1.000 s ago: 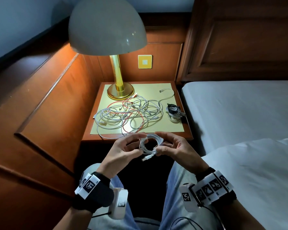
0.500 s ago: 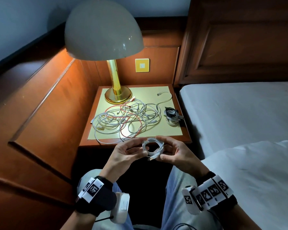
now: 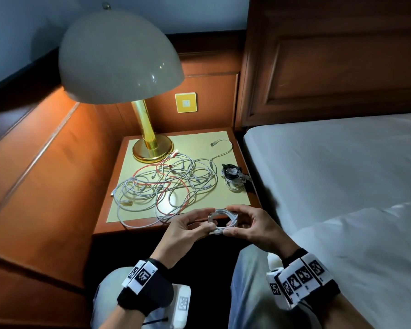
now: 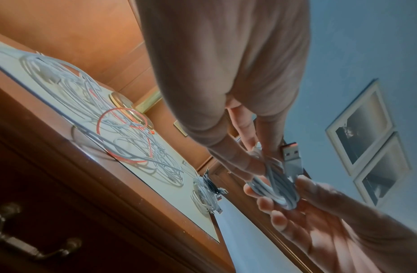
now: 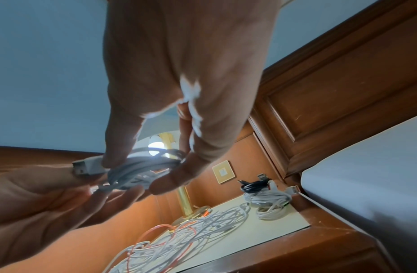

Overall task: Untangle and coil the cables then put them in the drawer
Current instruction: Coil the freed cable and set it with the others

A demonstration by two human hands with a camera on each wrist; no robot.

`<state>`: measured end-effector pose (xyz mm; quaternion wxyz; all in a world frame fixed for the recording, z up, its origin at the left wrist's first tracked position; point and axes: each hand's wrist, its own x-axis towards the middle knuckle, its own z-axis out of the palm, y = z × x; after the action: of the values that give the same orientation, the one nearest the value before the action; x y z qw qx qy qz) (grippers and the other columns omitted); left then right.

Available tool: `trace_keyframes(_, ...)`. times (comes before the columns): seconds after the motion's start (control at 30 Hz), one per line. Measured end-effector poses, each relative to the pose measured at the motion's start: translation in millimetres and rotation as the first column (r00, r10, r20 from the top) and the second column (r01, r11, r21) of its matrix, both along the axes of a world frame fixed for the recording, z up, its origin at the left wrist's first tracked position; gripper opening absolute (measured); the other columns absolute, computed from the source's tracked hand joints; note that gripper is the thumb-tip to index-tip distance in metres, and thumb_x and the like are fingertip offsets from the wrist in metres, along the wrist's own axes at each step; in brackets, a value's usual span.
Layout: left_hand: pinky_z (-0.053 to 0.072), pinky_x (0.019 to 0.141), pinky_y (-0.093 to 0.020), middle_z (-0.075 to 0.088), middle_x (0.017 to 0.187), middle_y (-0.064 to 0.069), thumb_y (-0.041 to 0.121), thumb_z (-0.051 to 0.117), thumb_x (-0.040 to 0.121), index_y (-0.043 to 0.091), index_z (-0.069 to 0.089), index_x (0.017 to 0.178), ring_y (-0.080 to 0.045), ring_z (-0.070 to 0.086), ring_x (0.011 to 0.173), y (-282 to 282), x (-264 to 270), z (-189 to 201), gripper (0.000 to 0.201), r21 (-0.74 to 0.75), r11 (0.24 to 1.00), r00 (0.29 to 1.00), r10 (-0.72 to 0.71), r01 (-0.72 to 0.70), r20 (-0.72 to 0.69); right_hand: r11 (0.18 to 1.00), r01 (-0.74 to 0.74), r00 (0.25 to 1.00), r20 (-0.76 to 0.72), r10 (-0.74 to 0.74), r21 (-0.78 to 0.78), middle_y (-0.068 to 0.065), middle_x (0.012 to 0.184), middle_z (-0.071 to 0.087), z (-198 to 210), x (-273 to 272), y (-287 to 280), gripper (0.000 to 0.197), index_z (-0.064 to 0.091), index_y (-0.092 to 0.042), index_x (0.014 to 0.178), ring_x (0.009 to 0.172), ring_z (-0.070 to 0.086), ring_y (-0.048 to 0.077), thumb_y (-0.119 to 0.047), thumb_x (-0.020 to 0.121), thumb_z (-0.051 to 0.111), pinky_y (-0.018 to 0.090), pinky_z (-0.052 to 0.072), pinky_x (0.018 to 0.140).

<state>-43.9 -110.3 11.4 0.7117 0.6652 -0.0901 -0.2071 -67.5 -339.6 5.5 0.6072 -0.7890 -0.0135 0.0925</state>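
Both hands — left hand (image 3: 188,227), right hand (image 3: 252,225) — pinch the white coiled cable (image 3: 222,218) between them, just short of the desk (image 3: 119,222). Its loose plug (image 4: 291,157) isn't tucked — any slackened grip likely lets the loops spring apart.

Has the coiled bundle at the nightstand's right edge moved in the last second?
No. The coiled bundle sits at the same spot by the nightstand's right edge, beside the tangle.

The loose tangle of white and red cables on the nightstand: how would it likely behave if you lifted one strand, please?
The loose tangle of white and red cables looks thin and floppy, so a strand would probably sag. Its loops cross many times, so neighbours would likely drag along. It lies beside the brass lamp base, which it might snag.
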Motion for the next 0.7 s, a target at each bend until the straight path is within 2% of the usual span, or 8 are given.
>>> trace_keyframes(0.1,0.051,0.102,-0.036,0.075,0.116,-0.008,0.018,0.08,0.084,0.014,0.072,0.121,-0.026,0.069,0.113,-11.5,19.9,-5.5,0.039,0.005,1.0,0.998,-0.016,0.016,-0.058,0.992,0.013,1.0,0.016,-0.011,-0.127,-0.008,0.123,0.07,-4.7,17.8,-13.0,0.067,0.063,-0.024,0.133,0.112,0.066,0.001,-0.033,0.072,0.091,0.025,0.05,0.104)
trace_keyframes(0.17,0.051,0.101,-0.035,0.075,0.116,-0.006,0.022,0.082,0.083,0.017,0.071,0.122,-0.023,0.07,0.111,-21.7,34.1,-7.6,0.04,0.035,0.998,0.996,-0.045,0.047,-0.071,0.986,0.038,0.999,0.023,-0.034,-0.164,-0.008,0.123,0.068,-10.4,32.9,-21.5,0.066,0.064,-0.02,0.132,0.11,0.067,0.002,-0.029,0.073,0.091,0.023,0.052,0.1)
trace_keyframes(0.23,0.054,0.095,-0.029,0.075,0.115,-0.005,0.014,0.08,0.085,0.019,0.068,0.126,-0.02,0.072,0.108,-33.7,49.3,-12.7,0.043,0.107,0.99,0.995,-0.089,0.094,-0.047,0.974,0.057,0.998,0.049,-0.047,-0.218,-0.003,0.124,0.065,-20.1,49.5,-29.6,0.062,0.065,-0.013,0.13,0.108,0.067,0.009,-0.022,0.074,0.09,0.021,0.054,0.094)
trace_keyframes(0.33,0.055,0.085,-0.022,0.069,0.126,-0.009,-0.003,0.079,0.081,0.009,0.058,0.134,-0.017,0.072,0.105,-52.2,72.9,-31.1,0.058,0.165,0.979,0.993,-0.114,0.12,-0.045,0.95,0.09,0.996,0.05,-0.079,-0.3,0.002,0.125,0.062,-37.8,71.3,-39.3,0.06,0.066,-0.01,0.127,0.11,0.066,0.016,-0.023,0.074,0.09,0.029,0.056,0.095)
trace_keyframes(0.43,0.055,0.093,-0.025,0.062,0.135,-0.007,0.0,0.082,0.078,0.006,0.053,0.139,-0.017,0.07,0.109,-65.9,92.0,-52.5,0.067,0.29,0.95,0.991,-0.129,0.116,0.028,0.916,0.109,0.994,0.041,-0.101,-0.386,0.004,0.126,0.061,-51.2,87.0,-44.4,0.062,0.065,-0.01,0.129,0.108,0.066,0.018,-0.024,0.074,0.089,0.035,0.056,0.097)
trace_keyframes(0.57,0.05,0.096,-0.016,0.06,0.136,-0.008,-0.001,0.08,0.078,0.003,0.051,0.14,-0.014,0.064,0.114,-81.7,104.2,-70.2,0.069,0.431,0.899,0.979,-0.153,0.081,0.136,0.87,0.132,0.991,0.05,-0.123,-0.475,0.006,0.125,0.059,-64.6,98.5,-44.4,0.062,0.062,-0.008,0.13,0.105,0.062,0.018,-0.019,0.074,0.087,0.022,0.049,0.095)
trace_keyframes(0.63,0.047,0.09,-0.008,0.062,0.134,-0.009,0.001,0.079,0.079,0.004,0.052,0.139,-0.013,0.063,0.111,-88.7,106.3,-73.6,0.066,0.498,0.865,0.972,-0.164,0.06,0.169,0.852,0.137,0.99,0.049,-0.13,-0.506,0.007,0.126,0.059,-70.6,100.9,-43.7,0.062,0.061,-0.007,0.13,0.109,0.061,0.02,-0.019,0.075,0.085,0.018,0.043,0.093)
trace_keyframes(0.7,0.043,0.087,-0.006,0.064,0.132,-0.006,0.006,0.079,0.08,0.007,0.053,0.139,-0.014,0.062,0.111,-93.3,108.9,-75.8,0.065,0.55,0.835,0.962,-0.176,0.035,0.207,0.845,0.153,0.988,0.047,-0.15,-0.513,0.008,0.127,0.059,-74.2,102.6,-44.5,0.061,0.061,-0.007,0.131,0.112,0.061,0.022,-0.021,0.076,0.084,0.017,0.041,0.093)
